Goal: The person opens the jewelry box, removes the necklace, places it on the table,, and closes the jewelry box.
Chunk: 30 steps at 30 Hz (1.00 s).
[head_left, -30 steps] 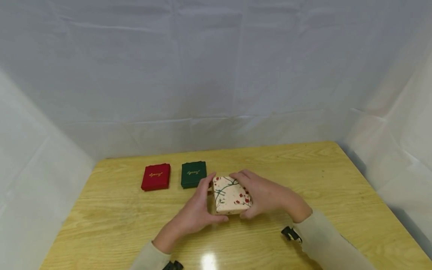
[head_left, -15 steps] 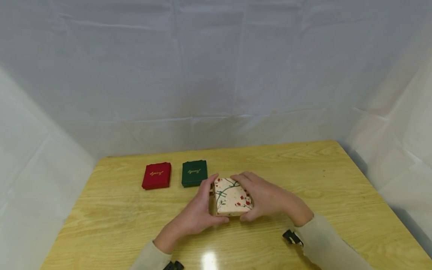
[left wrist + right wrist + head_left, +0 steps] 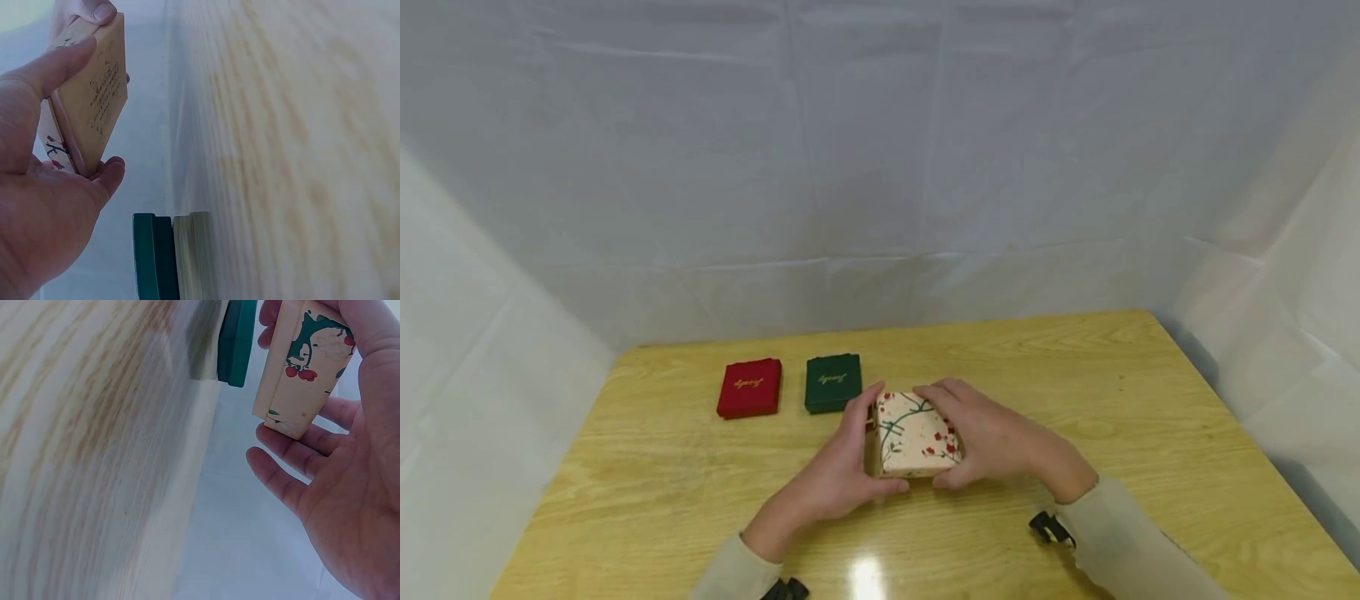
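Note:
Both hands hold a small cream gift box with red blossoms and green branches above the wooden table. My left hand grips its left side, thumb at the near corner and fingers at the far one. On the opposite side my right hand grips it the same way. In the left wrist view the underside of the cream box carries small printed text. Its lid seam shows along the side of the cream box in the right wrist view. What is inside cannot be seen.
A dark green jewelry box with gold lettering lies just beyond my left fingers. Farther left lies a similar red box. The wooden table ends at a white cloth wall behind and at both sides.

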Available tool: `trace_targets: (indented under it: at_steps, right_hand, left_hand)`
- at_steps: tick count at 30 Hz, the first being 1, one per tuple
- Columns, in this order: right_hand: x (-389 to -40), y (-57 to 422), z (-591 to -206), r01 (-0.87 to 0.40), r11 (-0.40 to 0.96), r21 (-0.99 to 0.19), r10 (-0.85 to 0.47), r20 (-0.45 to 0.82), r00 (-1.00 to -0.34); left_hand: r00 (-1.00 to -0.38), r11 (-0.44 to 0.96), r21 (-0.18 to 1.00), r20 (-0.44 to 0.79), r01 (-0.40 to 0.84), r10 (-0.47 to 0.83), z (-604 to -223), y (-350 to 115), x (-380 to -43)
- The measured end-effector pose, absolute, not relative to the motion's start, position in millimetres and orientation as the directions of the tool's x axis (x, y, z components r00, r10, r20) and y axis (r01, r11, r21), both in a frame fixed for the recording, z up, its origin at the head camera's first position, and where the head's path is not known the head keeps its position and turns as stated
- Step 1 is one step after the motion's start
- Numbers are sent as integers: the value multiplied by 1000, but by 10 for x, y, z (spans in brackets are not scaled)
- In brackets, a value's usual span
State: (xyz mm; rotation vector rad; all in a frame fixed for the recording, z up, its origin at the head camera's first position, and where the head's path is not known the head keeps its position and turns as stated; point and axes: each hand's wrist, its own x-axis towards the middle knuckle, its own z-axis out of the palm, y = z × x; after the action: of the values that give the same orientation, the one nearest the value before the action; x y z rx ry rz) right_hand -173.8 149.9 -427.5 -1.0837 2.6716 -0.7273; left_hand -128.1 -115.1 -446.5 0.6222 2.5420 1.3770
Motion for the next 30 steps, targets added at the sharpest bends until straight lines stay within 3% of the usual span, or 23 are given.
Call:
trace_targets:
  at_steps: [30]
  right_hand:
    - [-1734,1523,-4264,-585,580,-567,-705,11,-709]
  left_hand:
    - [-889,453,858,10,243,458,-4486,-1151,-1269]
